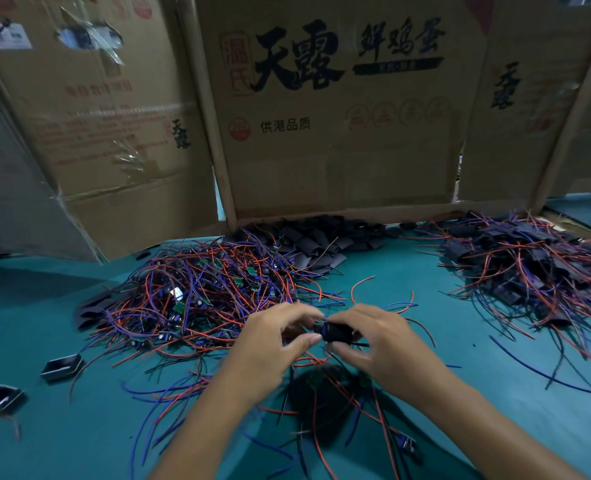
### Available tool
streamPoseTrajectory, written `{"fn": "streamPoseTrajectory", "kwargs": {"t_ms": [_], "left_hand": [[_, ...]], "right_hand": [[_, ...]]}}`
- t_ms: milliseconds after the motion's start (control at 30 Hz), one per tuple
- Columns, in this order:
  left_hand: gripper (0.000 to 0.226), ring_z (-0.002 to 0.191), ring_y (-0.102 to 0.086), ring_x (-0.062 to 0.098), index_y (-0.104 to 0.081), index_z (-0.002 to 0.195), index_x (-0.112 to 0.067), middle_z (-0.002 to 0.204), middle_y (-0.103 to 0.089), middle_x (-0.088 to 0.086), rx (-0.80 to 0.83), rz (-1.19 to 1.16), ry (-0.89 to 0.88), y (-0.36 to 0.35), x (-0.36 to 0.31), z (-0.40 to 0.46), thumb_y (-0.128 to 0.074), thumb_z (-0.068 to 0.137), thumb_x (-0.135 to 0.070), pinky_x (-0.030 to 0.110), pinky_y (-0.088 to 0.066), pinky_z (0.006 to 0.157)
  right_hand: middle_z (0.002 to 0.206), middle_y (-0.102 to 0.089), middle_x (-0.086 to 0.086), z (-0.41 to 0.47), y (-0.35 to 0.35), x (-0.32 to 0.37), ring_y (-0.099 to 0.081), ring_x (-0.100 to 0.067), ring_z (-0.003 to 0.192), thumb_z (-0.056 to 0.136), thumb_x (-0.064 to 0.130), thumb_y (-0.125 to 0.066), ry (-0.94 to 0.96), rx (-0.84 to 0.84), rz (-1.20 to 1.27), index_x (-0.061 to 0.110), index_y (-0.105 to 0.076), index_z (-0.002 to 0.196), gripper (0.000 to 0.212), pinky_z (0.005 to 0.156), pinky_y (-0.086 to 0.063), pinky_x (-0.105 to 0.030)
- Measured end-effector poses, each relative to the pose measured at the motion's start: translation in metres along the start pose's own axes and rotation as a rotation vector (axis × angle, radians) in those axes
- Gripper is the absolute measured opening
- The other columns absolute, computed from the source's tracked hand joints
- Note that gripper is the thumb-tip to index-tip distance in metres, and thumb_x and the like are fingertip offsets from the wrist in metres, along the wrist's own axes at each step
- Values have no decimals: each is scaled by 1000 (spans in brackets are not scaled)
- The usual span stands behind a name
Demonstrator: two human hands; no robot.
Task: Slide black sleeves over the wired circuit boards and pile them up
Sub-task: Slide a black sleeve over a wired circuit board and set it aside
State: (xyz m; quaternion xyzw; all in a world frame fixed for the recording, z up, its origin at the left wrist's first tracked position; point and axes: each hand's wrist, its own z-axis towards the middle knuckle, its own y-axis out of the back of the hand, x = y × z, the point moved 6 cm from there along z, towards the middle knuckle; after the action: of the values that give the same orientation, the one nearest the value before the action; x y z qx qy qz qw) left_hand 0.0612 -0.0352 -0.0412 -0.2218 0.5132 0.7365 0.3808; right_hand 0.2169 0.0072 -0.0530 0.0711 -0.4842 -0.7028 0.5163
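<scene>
Cardboard boxes (pixel 339 109) walling the teal table (pixel 391 271) rear, bare strip between wire heaps, left hand (pixel 273 344) and right hand (pixel 377 341) both pinching a black sleeve (pixel 337 332), wires trailing

Printed cardboard boxes (pixel 339 133) at back, teal tabletop (pixel 408 271).

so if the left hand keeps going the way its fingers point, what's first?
The black sleeve that the right hand grips; left hand fingertips are already at its end, though depth is unclear.
</scene>
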Motion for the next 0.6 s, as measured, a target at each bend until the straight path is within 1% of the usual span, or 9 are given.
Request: {"fn": "streamPoseTrajectory", "kwargs": {"t_ms": [100, 167, 300, 400, 533, 600], "left_hand": [[16, 78, -65, 25, -70, 96, -18, 83, -69, 2, -46, -128, 55, 1, 1, 0, -76, 85, -8, 38, -53, 73], [9, 77, -64, 30, -72, 90, -16, 80, -70, 4, -55, -126, 54, 2, 1, 0, -76, 85, -10, 42, -52, 71], [8, 77, -66, 26, -74, 90, -15, 80, -72, 1, -70, -130, 48, 2, 2, 0, -76, 85, -9, 39, -53, 72], [11, 75, -66, 24, -70, 88, -17, 80, -71, 0, -84, -125, 33, 2, 0, 0, -77, 84, -8, 36, -53, 72], [9, 74, -66, 20, -71, 87, -21, 79, -71, -2, -85, -90, 19, 5, 1, -1, -76, 86, -14, 35, -53, 71], [8, 74, -66, 20, -71, 88, -21, 80, -71, -2, -78, -94, 24, 5, 1, -1, -75, 87, -14, 35, -53, 71]], "right_hand": [[94, -66, 4, 0, 4, 0, -58, -14, 85, 84, 30, -72, -16, -29, 6, 16, -69, 109, 29, 77, -42, -20], [93, -66, 2, 0, 7, 3, -59, -16, 83, 82, 27, -75, -4, -54, -12, 14, -69, 107, 29, 76, -40, -19], [92, -66, 3, 0, 6, 6, -60, -16, 83, 83, 25, -74, 15, -51, 20, 13, -70, 106, 27, 77, -40, -17], [94, -68, 2, 0, 5, 5, -62, -17, 85, 83, 24, -73, 26, -43, 19, 12, -71, 108, 28, 79, -42, -19], [97, -69, 2, 0, 8, 3, -62, -15, 87, 82, 30, -72, 6, -86, 16, 12, -71, 109, 32, 81, -40, -15], [97, -69, 2, 0, 8, 5, -62, -15, 87, 81, 31, -71, 14, -105, 6, 11, -71, 108, 33, 81, -42, -17]]}}
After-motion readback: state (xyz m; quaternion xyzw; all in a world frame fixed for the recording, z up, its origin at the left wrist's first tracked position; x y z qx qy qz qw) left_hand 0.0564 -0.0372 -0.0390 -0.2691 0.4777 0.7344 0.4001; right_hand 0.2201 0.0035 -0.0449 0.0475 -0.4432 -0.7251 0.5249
